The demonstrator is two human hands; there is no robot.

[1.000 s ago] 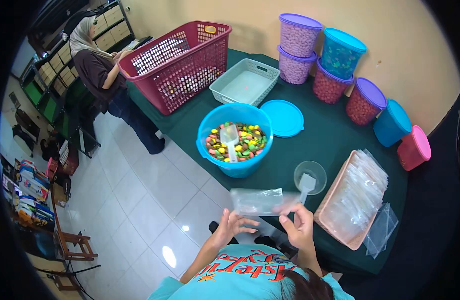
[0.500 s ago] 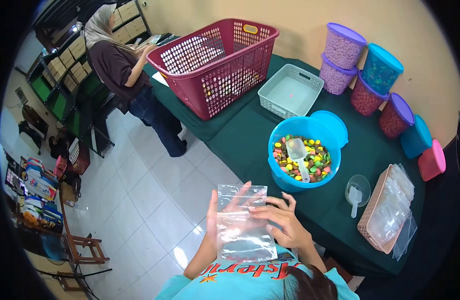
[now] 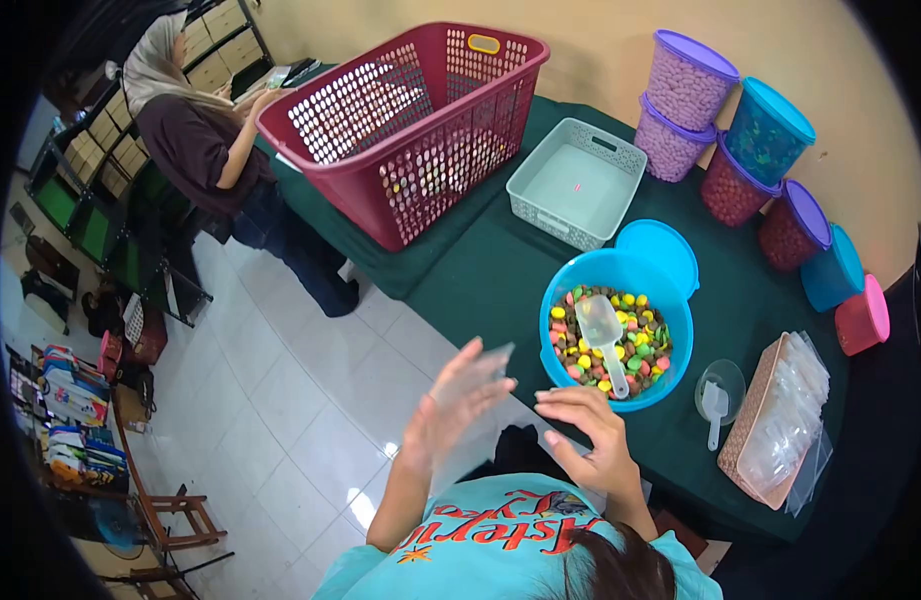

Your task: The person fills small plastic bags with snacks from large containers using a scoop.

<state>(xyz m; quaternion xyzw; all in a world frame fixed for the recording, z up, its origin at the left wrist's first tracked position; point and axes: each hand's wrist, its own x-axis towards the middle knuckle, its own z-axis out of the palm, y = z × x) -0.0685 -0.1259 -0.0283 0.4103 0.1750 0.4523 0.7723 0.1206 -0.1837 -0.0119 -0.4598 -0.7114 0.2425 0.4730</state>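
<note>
A clear plastic bag (image 3: 463, 440) is in my left hand (image 3: 450, 405), tilted nearly edge-on against the palm, with the fingers stretched along it. To its right, my right hand (image 3: 592, 435) has its fingers bent and thumb apart, with no firm grip visible. Just beyond my right hand stands a blue tub (image 3: 682, 352) of colourful button-shaped candies (image 3: 635, 365). A translucent scoop (image 3: 602, 330) rests on the candies, its handle toward me. Behind the tub leans its round blue lid (image 3: 658, 255).
On the green-covered table (image 3: 465, 260) are a maroon laundry basket (image 3: 380, 190), a pale basket (image 3: 570, 190), a small bowl (image 3: 732, 375) with a white scoop (image 3: 714, 410), and a basket of plastic bags (image 3: 780, 430). Lidded tubs (image 3: 688, 85) line the wall. A person (image 3: 205, 150) stands far left.
The bag has turned from facing me flat to nearly edge-on. My right hand has moved away from it to the right, and the view has shifted slightly.
</note>
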